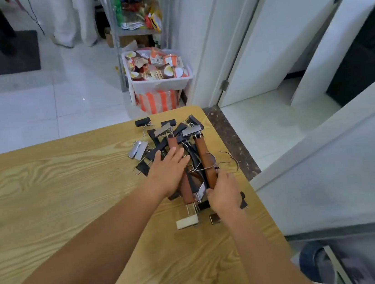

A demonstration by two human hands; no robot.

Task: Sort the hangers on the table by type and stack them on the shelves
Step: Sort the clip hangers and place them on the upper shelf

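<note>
A tangled pile of clip hangers (176, 140) lies at the right end of the wooden table (56, 187): black bars, metal clips and wire hooks. Two brown wooden hangers lie on top. The right brown hanger (204, 156) is gripped at its near end by my right hand (224, 190). My left hand (167, 170) lies flat, fingers spread, on the left brown hanger (172, 143). A white-padded clip (187, 221) sticks out at the pile's near side.
Behind the table stands a metal shelf unit (118, 39) full of packets, with a white bin of food packs (157, 67) on a striped bag. An open white door (254, 37) is at the right. The table's edge runs close to the pile.
</note>
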